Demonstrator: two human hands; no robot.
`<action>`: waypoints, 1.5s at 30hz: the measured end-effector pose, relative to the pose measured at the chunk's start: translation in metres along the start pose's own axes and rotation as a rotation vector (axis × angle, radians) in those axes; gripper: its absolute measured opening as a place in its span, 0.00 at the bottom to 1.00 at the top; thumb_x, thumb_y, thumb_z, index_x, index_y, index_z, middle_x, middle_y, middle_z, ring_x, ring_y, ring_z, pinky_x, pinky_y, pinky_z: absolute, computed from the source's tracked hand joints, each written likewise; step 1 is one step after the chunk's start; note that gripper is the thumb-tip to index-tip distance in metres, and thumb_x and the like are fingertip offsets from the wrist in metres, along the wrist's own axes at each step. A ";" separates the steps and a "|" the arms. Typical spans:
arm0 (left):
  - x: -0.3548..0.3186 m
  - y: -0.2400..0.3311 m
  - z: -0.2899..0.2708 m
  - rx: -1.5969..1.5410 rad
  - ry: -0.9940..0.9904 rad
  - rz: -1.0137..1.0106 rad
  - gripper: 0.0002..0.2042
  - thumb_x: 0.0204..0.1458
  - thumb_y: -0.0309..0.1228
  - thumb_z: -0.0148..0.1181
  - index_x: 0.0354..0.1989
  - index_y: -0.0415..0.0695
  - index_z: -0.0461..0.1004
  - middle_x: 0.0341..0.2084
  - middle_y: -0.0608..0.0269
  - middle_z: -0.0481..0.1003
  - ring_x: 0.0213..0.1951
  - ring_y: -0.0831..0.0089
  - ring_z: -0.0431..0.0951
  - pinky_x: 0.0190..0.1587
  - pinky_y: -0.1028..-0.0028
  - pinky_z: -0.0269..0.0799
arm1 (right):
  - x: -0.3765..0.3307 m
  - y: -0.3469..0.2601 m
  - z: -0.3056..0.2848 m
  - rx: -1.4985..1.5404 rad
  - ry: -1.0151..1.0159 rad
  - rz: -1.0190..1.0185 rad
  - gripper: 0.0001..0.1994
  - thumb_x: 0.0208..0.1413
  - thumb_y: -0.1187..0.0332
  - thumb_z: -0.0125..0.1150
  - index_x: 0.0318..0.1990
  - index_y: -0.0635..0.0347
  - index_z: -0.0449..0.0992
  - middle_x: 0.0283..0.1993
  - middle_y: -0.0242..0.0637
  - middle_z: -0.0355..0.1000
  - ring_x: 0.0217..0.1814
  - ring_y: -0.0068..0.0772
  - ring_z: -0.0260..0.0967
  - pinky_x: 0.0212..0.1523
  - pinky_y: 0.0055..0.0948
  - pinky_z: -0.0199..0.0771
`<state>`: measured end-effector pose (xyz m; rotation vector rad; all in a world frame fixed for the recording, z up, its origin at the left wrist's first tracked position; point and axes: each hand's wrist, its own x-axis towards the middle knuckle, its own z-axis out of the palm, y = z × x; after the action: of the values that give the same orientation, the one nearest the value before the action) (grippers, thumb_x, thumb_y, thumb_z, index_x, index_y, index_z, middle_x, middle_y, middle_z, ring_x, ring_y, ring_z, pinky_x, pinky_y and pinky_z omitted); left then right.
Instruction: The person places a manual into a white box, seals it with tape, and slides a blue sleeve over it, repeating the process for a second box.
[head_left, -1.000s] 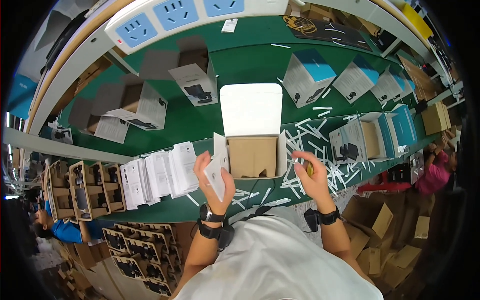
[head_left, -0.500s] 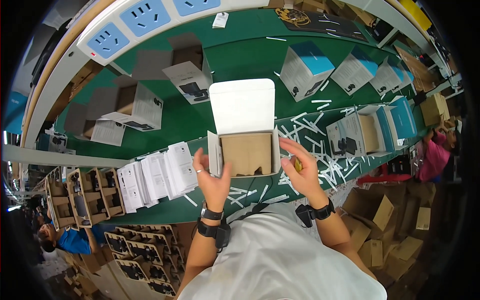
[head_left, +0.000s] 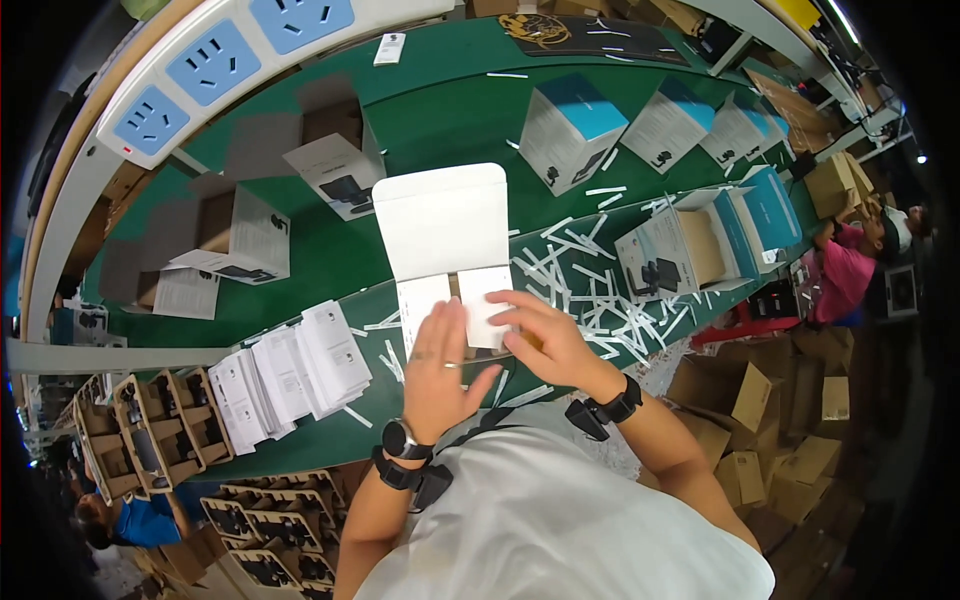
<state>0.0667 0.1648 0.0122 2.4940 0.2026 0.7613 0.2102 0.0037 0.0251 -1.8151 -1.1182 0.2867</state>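
Note:
In front of me stands a small carton [head_left: 443,225] with its white lid raised at the back. Its two side flaps lie folded inward over the brown cardboard insert, and only a narrow brown strip shows between them. My left hand [head_left: 440,372] lies flat on the left flap, fingers straight and close together. With fingers stretched out, my right hand [head_left: 552,345] presses on the right flap [head_left: 487,300]. I see nothing held in either hand, though the right palm is hidden.
White paper strips [head_left: 610,325] litter the green table [head_left: 440,110] on the right. Stacked leaflets [head_left: 290,375] lie at left beside brown trays [head_left: 165,430]. Printed boxes [head_left: 570,130] stand along the back, several open ones at left. An open box [head_left: 690,245] lies at right.
The carton's side flaps have been folded in over the brown insert. Both hands have moved from beside the carton onto the flaps. The whole view has shifted slightly.

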 end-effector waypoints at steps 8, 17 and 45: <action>-0.001 -0.003 0.014 0.062 -0.160 0.082 0.32 0.49 0.36 0.70 0.65 0.46 0.69 0.63 0.43 0.65 0.63 0.43 0.67 0.64 0.50 0.65 | 0.031 0.018 -0.008 -0.383 0.275 0.121 0.06 0.54 0.68 0.69 0.33 0.56 0.76 0.32 0.35 0.75 0.30 0.44 0.76 0.29 0.35 0.74; 0.001 -0.002 0.014 0.085 -0.152 0.104 0.31 0.47 0.34 0.71 0.62 0.43 0.72 0.60 0.47 0.69 0.63 0.44 0.67 0.63 0.50 0.65 | 0.030 0.020 -0.008 -0.430 0.289 0.136 0.07 0.53 0.67 0.70 0.32 0.57 0.76 0.30 0.36 0.74 0.29 0.44 0.75 0.28 0.36 0.74; -0.007 -0.003 0.009 0.098 -0.210 0.067 0.33 0.49 0.36 0.67 0.65 0.39 0.67 0.65 0.46 0.65 0.67 0.50 0.64 0.67 0.56 0.61 | 0.136 0.051 -0.030 1.068 0.249 0.758 0.29 0.68 0.40 0.39 0.44 0.59 0.72 0.29 0.26 0.71 0.26 0.19 0.65 0.22 0.19 0.60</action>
<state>0.0657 0.1610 0.0009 2.6630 0.0837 0.5217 0.3327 0.0864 0.0352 -1.1405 0.0314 0.8733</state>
